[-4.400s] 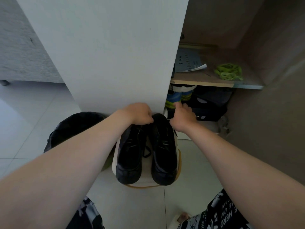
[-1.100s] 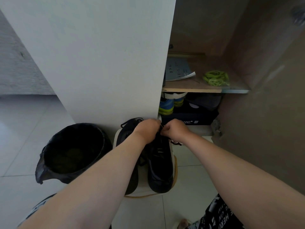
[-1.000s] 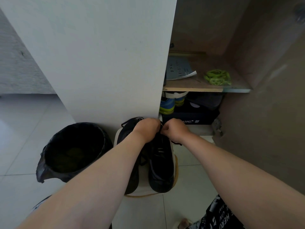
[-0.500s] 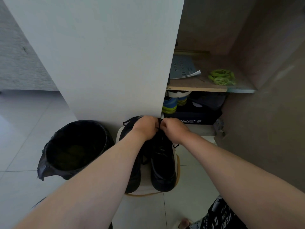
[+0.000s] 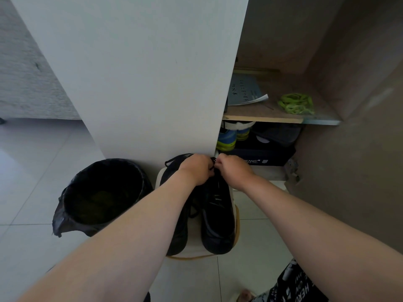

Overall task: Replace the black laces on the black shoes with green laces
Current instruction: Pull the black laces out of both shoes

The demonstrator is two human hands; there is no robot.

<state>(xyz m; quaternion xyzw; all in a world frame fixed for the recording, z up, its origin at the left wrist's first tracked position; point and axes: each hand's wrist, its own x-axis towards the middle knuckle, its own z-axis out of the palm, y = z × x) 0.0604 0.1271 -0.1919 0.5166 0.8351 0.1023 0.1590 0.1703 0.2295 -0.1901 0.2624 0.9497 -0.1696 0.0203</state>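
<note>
Both forearms reach forward. The left hand [image 5: 197,168] and right hand [image 5: 232,171] meet over the matte black shoes [image 5: 218,221] on a pale round stool [image 5: 194,251], fingers curled, apparently pinching the thin black laces [image 5: 212,165]. The green laces [image 5: 295,103] lie coiled on a wooden shelf [image 5: 257,114].

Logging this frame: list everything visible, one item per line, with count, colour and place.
black shoes: two, black, side by side on the stand
black lace: one, black, between the hands at one shoe's top
green laces: one bundle, bright green, on the shelf
stand: one, white, tan rim, on the floor
bin: one, black liner, left of the stand
cabinet door: one, white, behind the shoes
booklet: one, blue-grey, on the shelf
sports shoes: two, blue and yellow-green, under the shelf
box: one, dark, under the shelf
left hand: one, fingers curled on the lace
right hand: one, fingers curled on the lace
</note>
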